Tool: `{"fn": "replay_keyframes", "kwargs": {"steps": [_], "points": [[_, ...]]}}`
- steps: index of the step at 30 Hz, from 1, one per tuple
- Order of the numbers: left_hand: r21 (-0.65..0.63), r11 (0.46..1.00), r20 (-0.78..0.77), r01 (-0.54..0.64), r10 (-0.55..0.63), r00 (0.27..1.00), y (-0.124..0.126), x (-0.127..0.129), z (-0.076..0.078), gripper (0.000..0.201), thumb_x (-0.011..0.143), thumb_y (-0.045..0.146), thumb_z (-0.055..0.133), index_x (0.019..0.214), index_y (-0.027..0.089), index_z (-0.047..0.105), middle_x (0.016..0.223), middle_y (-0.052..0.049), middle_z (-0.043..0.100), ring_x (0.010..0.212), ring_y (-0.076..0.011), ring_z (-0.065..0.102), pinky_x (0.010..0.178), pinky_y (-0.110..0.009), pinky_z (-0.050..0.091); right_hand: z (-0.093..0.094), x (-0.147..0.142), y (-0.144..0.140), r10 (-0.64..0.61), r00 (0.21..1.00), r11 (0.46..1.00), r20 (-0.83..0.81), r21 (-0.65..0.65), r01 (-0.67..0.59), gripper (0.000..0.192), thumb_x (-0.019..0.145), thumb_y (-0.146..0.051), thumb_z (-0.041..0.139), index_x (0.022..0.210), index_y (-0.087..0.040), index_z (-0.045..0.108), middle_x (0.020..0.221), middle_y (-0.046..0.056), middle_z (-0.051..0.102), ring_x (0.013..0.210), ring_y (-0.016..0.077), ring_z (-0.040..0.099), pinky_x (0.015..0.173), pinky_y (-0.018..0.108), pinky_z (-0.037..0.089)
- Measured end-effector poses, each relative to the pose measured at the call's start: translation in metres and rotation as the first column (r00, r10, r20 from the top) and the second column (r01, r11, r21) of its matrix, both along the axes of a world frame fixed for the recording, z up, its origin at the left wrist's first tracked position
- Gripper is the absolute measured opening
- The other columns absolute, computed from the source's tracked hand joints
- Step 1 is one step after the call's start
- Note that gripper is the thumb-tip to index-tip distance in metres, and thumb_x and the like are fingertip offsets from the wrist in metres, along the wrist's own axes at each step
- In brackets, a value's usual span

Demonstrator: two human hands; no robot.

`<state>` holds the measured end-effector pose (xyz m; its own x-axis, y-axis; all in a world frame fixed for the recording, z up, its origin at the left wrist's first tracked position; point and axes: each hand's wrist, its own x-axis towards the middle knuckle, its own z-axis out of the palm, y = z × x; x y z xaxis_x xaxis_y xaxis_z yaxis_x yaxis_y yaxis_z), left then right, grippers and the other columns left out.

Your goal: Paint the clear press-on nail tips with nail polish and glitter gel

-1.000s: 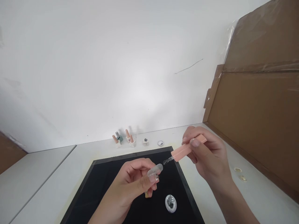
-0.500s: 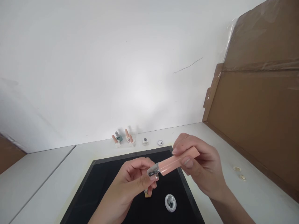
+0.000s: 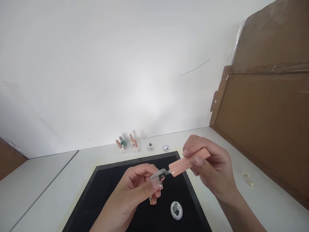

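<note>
A: Grip first?
B: Right hand (image 3: 212,167): thumb and fingers closed round a peach-handled brush (image 3: 189,161). Left hand (image 3: 135,190): clear rounded piece (image 3: 156,176) pinched against the thumb.
A: Brush tip?
B: Brush tip (image 3: 163,175) lies at the clear rounded piece's free end, overlapping it from here. Contact: cannot tell.
A: Below the left fingers?
B: Small gold-edged thing (image 3: 153,202), mostly hidden. Cannot tell whether held.
A: Clock centred on the brush tip. Outward?
B: Right hand at 3, left at 8. At 5, an oval white-rimmed item (image 3: 176,211), shiny middle, flat on the black mat (image 3: 103,183).
A: Past the mat?
B: White table (image 3: 43,193). Small round item (image 3: 165,148) at 12; squat container (image 3: 150,147), dark on top, at 11; four capped bottles (image 3: 135,146) at 10, three caps peach, one grey. Two pale discs (image 3: 245,175) at 3, near each other.
A: Edges?
B: White wall (image 3: 145,80) across 12. Brown cardboard (image 3: 265,106) upright at 2.
</note>
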<state>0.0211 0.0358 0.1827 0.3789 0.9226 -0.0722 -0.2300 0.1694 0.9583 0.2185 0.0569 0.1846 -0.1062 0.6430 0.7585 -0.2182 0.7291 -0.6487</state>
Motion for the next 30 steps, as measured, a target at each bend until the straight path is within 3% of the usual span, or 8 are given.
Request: {"fn": "replay_keyframes", "kwargs": {"steps": [10, 23, 30], "points": [[-0.020, 1.000, 0.013, 0.001, -0.001, 1.000, -0.0007, -0.0019, 0.0013, 0.019, 0.070, 0.035, 0.084, 0.074, 0.017, 0.077, 0.065, 0.000, 0.061, 0.058, -0.0083, 0.054, 0.053, -0.017, 0.047, 0.0000, 0.0014, 0.0023, -0.037, 0.999, 0.999, 0.006, 0.014, 0.037, 0.014, 0.094, -0.034, 0.060, 0.088, -0.025, 0.068, 0.070, -0.001, 0.056, 0.062, 0.0120, 0.051, 0.054, 0.026, 0.038], [0.004, 1.000, -0.016, 0.025, -0.025, 1.000, 0.0006, -0.0078, -0.0035, 0.018, 0.071, 0.036, 0.083, 0.072, 0.019, 0.077, 0.063, 0.001, 0.061, 0.057, -0.0081, 0.054, 0.053, -0.016, 0.047, -0.0022, 0.0032, 0.0016, -0.095, 0.995, 0.995, -0.022, 0.015, 0.096, 0.015, 0.094, -0.034, 0.060, 0.087, -0.025, 0.069, 0.070, -0.001, 0.058, 0.058, 0.0117, 0.047, 0.049, 0.026, 0.035], [0.061, 0.997, -0.030, 0.053, -0.052, 0.998, 0.0032, -0.0062, -0.0036, 0.017, 0.075, 0.035, 0.080, 0.070, 0.020, 0.076, 0.061, 0.001, 0.061, 0.057, -0.0077, 0.053, 0.053, -0.015, 0.046, -0.0013, 0.0000, 0.0000, -0.040, 0.999, 0.999, -0.036, -0.013, 0.040, 0.017, 0.093, -0.037, 0.061, 0.086, -0.024, 0.069, 0.070, -0.002, 0.057, 0.052, 0.0087, 0.042, 0.046, 0.024, 0.033]]}}
